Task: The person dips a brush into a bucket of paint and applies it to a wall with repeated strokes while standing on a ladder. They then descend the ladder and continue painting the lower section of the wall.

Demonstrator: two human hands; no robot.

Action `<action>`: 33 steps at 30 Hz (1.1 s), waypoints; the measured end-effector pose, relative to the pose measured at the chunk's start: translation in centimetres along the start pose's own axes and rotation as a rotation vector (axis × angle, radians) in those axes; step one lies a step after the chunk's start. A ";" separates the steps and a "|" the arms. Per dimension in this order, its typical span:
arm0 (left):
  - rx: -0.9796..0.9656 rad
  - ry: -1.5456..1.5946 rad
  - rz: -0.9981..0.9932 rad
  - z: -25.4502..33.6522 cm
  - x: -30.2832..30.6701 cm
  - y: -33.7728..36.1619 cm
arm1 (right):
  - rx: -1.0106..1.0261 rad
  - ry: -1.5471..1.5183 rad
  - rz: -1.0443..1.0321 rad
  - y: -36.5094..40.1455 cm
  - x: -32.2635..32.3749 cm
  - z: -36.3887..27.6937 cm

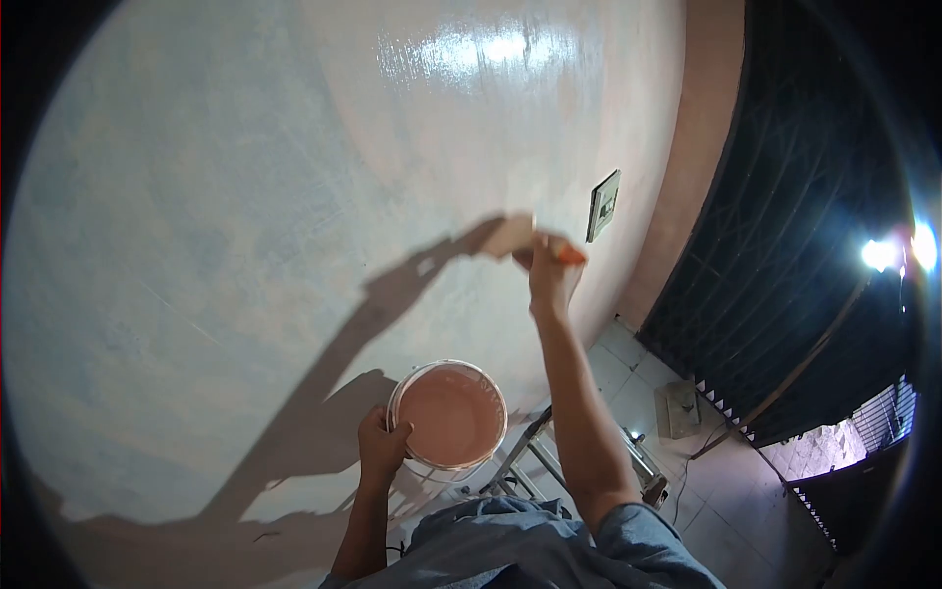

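Observation:
My right hand point(551, 273) is stretched out to the wall, its fingers wrapped around a paintbrush point(510, 238) with an orange handle end. The pale, wide head of the brush points left and lies right at the wall surface, slightly blurred. Lower down, my left hand point(381, 444) grips a white bucket point(502, 424) by its left side, thumb over the rim. Salmon-pink paint point(451, 417) fills the inside of the bucket. The wall point(235, 196) is patchy pale blue-grey and pink, with a wet, shiny area near the top.
A switch plate point(604, 206) is set in the wall right of the brush. Below me stands a metal ladder point(538, 461) on a tiled floor point(721, 501). To the right are a dark metal gate point(756, 216), a leaning pole point(810, 361) and a bright lamp point(880, 255).

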State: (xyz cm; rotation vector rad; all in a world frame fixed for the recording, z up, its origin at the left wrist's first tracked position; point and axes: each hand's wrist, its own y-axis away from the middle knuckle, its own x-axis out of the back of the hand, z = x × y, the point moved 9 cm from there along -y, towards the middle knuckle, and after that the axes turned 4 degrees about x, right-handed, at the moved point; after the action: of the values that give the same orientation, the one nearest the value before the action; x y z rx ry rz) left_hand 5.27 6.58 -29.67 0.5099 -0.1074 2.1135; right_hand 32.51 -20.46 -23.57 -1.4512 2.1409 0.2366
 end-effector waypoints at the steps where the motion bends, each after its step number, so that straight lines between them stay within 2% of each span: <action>1: 0.074 0.000 0.019 -0.1 0.1 0.0 | 0.101 -0.116 -0.058 -2.0 -2.5 -3.4; 2: 0.073 0.002 0.015 0.1 -0.1 0.2 | 0.159 -0.215 -0.087 -4.2 -4.5 -6.3; 4: 0.030 0.216 0.003 0.7 -0.2 0.6 | 0.115 -0.484 -0.160 -7.7 -8.2 -11.0; 6: 0.095 0.200 -0.007 -0.1 -0.3 0.6 | 0.235 -0.467 -0.294 -9.1 -10.1 -16.0; 8: 0.101 0.193 0.002 -0.4 -0.3 0.6 | 0.232 -0.528 -0.323 -9.6 -10.5 -16.7; 9: 0.071 0.192 0.008 -0.8 -0.3 0.2 | 0.225 -0.526 -0.323 -9.8 -10.3 -15.4; 12: 0.043 0.182 0.003 -0.4 -0.3 0.3 | -0.003 -0.495 -0.202 -9.8 -6.3 -4.5; 14: 0.175 0.100 0.023 -1.1 -0.1 0.4 | -0.103 -0.359 -0.117 -6.1 -1.1 2.3; 15: 0.182 0.103 0.032 -1.4 0.0 0.4 | -0.132 -0.292 -0.070 -4.9 2.1 6.6; 18: 0.096 0.069 0.036 -2.0 0.1 -0.7 | -0.230 -0.101 0.005 1.2 6.4 7.0; 20: 0.069 0.036 0.013 -2.6 -0.1 -1.0 | -0.216 -0.157 0.011 2.4 5.1 4.5; 22: 0.065 0.015 0.024 -1.4 -0.1 -0.9 | -0.054 -0.332 0.006 2.2 1.4 -0.3; 28: 0.028 0.094 0.009 -0.7 -0.5 0.0 | 0.111 -0.758 -0.232 1.6 -10.8 -13.2; 30: 0.022 0.099 0.026 -2.2 -0.5 -0.6 | 0.151 -0.784 -0.269 2.4 -13.0 -14.2; 33: 0.123 0.174 -0.008 -1.5 -0.9 -0.1 | 0.080 -0.767 -0.250 3.5 -13.4 -10.3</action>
State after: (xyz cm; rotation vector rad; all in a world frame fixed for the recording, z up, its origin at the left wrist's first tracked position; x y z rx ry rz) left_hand 5.33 6.33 -31.41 0.3954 0.1243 2.1560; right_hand 29.64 -12.66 -8.42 -1.2835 1.3294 0.5099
